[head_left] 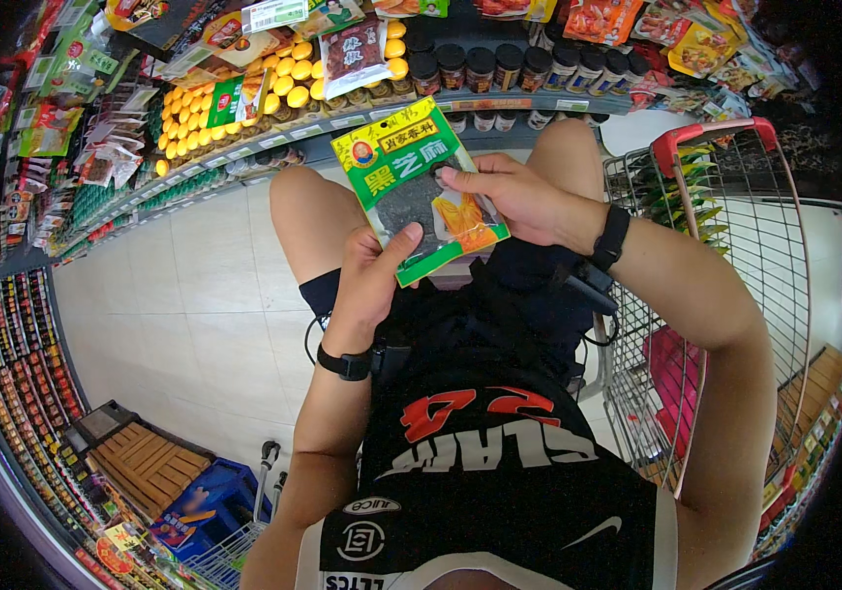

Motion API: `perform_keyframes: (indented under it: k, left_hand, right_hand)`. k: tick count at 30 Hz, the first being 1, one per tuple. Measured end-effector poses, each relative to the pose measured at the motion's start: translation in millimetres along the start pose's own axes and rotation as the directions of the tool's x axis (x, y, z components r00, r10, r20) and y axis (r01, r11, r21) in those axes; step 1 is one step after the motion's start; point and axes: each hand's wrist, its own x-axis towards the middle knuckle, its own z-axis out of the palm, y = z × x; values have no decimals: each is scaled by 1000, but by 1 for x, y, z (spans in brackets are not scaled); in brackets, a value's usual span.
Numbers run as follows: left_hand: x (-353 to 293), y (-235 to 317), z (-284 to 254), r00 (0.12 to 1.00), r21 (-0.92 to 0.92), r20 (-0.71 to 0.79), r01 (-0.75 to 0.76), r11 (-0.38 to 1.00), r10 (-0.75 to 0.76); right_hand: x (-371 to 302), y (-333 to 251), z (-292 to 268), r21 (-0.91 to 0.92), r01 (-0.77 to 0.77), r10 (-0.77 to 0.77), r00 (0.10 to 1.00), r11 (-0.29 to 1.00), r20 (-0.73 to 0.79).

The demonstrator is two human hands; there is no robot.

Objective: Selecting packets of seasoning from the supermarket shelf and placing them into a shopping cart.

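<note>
In front of my bent knees I hold a flat green and yellow packet of black sesame seeds, tilted, its dark contents showing through a clear window. My left hand grips its lower left edge, with the thumb lying on the front. On the right side, my right hand pinches the packet, its thumb across the front and its other fingers mostly hidden behind. The shelf edge lies just beyond the packet, lined with dark-lidded jars and yellow-lidded jars.
A wire shopping cart with a red-cornered rim stands close by my right arm, a pink item in it. Hanging packets fill the left shelves. Behind on the left are a wooden-slatted stand, a blue box and another cart.
</note>
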Motion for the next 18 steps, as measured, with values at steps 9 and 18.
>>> perform_keyframes:
  k: [9,18]
  left_hand:
    - [9,2,4,998,-188,-66,5,982,-18]
    - [6,1,-4,995,-91,-74,-73,993,66]
  right_hand:
    - [-2,-7,5,-75,23,-28,997,997,-66]
    - [-1,1,4,-122,-6,17,996,993,90]
